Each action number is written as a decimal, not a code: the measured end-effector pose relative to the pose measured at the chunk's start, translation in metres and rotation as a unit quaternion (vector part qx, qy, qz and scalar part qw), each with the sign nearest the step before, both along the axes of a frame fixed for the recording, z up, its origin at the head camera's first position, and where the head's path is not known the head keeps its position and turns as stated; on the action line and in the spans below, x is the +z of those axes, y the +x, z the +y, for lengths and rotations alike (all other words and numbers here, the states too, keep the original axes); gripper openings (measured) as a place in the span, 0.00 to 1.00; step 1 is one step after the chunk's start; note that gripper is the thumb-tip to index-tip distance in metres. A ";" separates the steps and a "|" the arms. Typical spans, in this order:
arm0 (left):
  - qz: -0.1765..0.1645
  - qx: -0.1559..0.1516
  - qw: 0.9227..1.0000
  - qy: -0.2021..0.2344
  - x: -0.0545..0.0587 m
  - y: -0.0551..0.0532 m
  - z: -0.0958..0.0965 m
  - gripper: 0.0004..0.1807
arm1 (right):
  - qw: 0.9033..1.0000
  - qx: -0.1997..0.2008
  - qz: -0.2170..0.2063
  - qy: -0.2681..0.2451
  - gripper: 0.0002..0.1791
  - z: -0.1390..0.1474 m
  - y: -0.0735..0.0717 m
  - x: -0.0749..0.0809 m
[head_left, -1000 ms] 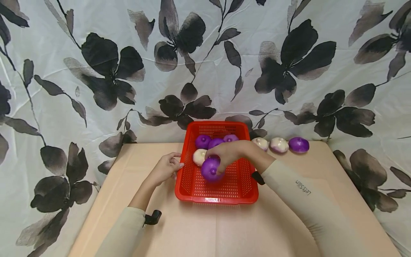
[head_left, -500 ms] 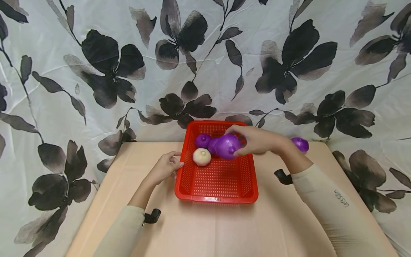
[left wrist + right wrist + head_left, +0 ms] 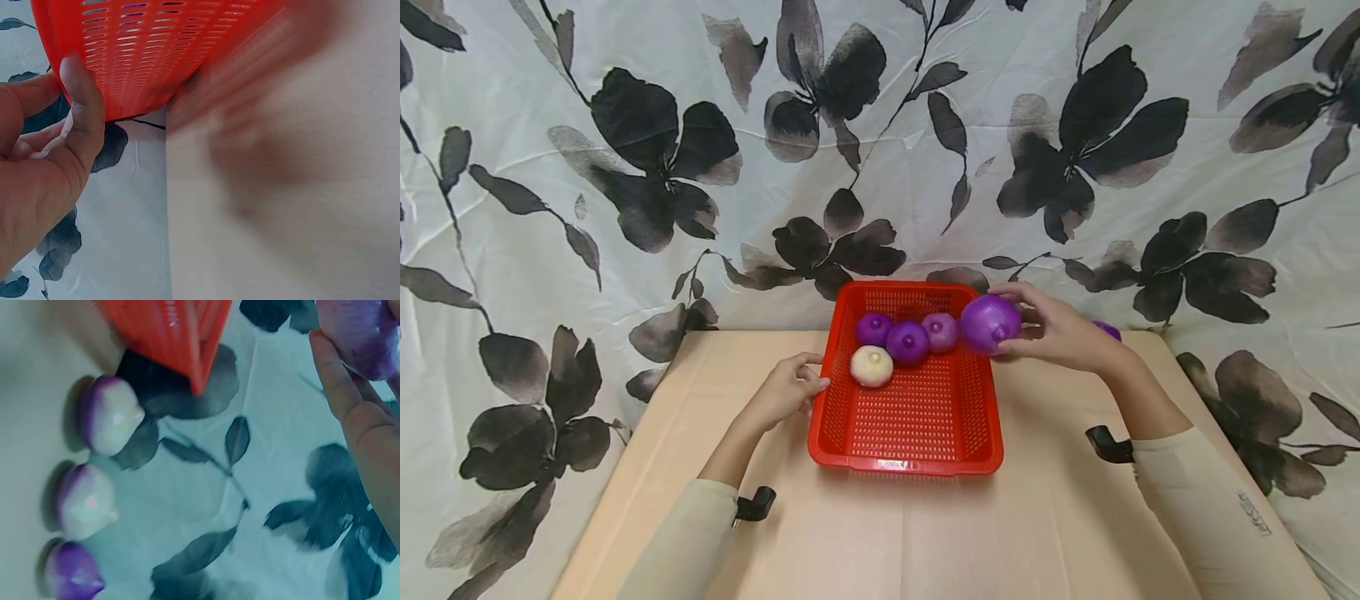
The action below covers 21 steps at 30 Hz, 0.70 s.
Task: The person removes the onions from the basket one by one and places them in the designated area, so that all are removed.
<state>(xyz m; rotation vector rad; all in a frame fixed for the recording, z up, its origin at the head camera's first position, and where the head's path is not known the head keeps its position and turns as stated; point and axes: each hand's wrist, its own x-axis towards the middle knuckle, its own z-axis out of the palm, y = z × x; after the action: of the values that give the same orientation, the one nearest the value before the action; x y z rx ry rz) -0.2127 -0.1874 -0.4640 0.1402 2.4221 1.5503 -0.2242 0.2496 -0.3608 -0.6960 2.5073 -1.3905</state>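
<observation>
Between the thumb and fingers of my right hand (image 3: 1063, 332) is a large purple onion (image 3: 990, 323), raised over the right rim of a red perforated basket (image 3: 917, 429). The right wrist view shows the same onion (image 3: 359, 334) at its top right corner. My left hand (image 3: 784, 390) grips the basket's left rim, and the left wrist view shows its thumb against the basket wall (image 3: 134, 69). Inside the basket, toward the back, lie purple onions (image 3: 907, 342) and a white onion (image 3: 872, 367).
Past the basket's right side, a row of onions stands on the table: two white-and-purple ones (image 3: 112, 415) and a purple one (image 3: 74, 572). In the head view my right hand hides most of them. A floral cloth (image 3: 925, 167) hangs behind the table (image 3: 880, 542).
My right hand has lifted the large purple onion from inside the basket and carried it right, to above the right rim. The left hand has stayed at the left rim.
</observation>
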 end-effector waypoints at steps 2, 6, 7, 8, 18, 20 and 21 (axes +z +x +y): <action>-0.003 0.000 1.000 -0.001 0.001 0.000 0.000 0.26 | 1.000 -0.023 0.012 -0.011 0.43 0.009 0.003 -0.005; -0.004 0.000 1.000 -0.001 0.003 0.001 0.001 0.26 | 0.998 -0.056 0.028 -0.032 0.42 0.027 0.004 -0.020; -0.002 -0.002 1.000 -0.001 0.003 0.001 0.000 0.26 | 0.997 -0.062 0.031 -0.032 0.42 0.032 0.004 -0.025; -0.001 -0.003 1.000 0.000 0.003 0.001 0.000 0.26 | 0.997 -0.068 0.031 -0.030 0.42 0.036 0.003 -0.031; 0.004 -0.003 1.000 0.003 0.006 0.002 0.001 0.26 | 0.990 -0.137 0.001 0.022 0.42 0.065 0.005 -0.089; 0.000 -0.002 1.000 0.000 0.004 0.001 0.001 0.26 | 0.989 -0.144 0.007 0.028 0.41 0.065 0.005 -0.099; -0.002 -0.001 1.000 -0.001 0.003 0.001 0.002 0.26 | 0.988 -0.148 0.010 0.031 0.41 0.065 0.006 -0.104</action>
<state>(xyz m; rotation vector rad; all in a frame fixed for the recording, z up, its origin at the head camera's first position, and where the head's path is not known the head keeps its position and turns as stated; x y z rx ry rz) -0.2118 -0.1858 -0.4613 0.1402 2.4196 1.5462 -0.2187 0.3149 -0.4647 -0.3375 2.7438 -1.3914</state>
